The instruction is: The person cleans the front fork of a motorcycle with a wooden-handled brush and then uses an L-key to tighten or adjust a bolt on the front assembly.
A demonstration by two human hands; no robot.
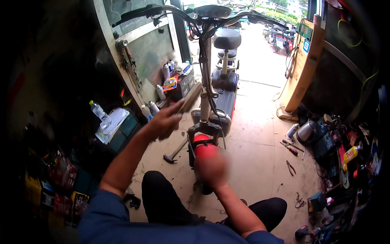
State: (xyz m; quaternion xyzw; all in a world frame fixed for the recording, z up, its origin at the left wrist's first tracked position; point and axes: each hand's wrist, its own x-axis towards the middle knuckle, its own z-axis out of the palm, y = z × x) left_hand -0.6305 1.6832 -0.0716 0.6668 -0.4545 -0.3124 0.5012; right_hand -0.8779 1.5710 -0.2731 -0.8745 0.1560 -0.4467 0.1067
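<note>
An electric scooter or small e-bike stands upright before me, its handlebar [211,12] at the top and its red front fender [203,149] low between my knees. Over the front wheel, my right hand [215,167] is smeared by motion. It overlaps the fender's lower part, and I cannot make out whether it touches or holds anything. To the left of the steering column [206,81], my left hand [164,122] is raised with the index finger stretched out and the others partly curled. Nothing shows in it. A hammer [171,158] lies on the floor below that hand.
Pliers [291,167] and a screwdriver [291,150] lie on the floor at right, near a metal kettle [306,131] and cluttered parts. Spray cans [160,92] stand by the left door. A plastic bottle [97,109] rests on papers at left. A tall cardboard box [304,65] stands by the doorway.
</note>
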